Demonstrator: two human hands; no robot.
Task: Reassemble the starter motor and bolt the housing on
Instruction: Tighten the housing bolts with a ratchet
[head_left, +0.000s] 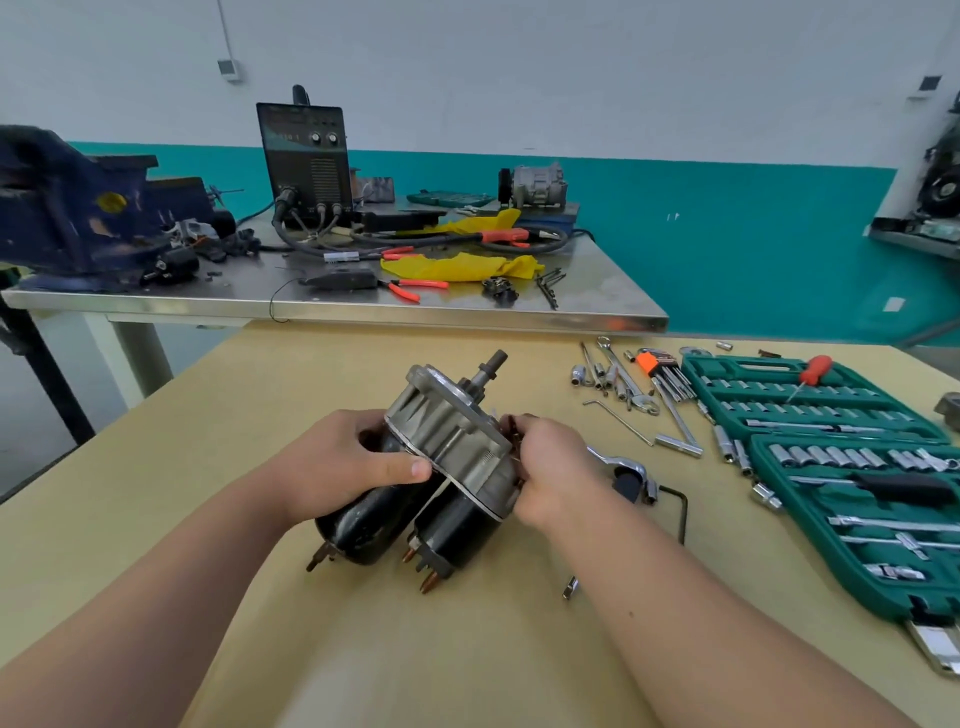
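Holding the starter motor (441, 467) between both hands, the person has it propped on the wooden table (260, 389), terminal studs toward the camera and the output shaft (488, 366) pointing up and away. The left hand (353, 462) is wrapped around the black motor body, thumb pressed at the seam where the grey cast housing (447, 426) meets it. The right hand (550, 467) is closed on the housing's far edge; something small seems pinched in its fingers, too hidden to identify.

The step in hand looks like seating the housing squarely on the two black cylinders. A thin bright gap line shows along the joint, so I judge it not yet pulled tight. The next move probably calls for aligning the bolt holes, starting the bolts by hand, then fetching a ratchet (618, 465), which lies just beside the right wrist.

On the right, the open green socket set case (841, 467) holds rows of sockets, extension bars and a black-handled driver in moulded slots. A red screwdriver (810, 371) rests across its far half. Several sockets and hex keys (662, 374) lie loose outside it.
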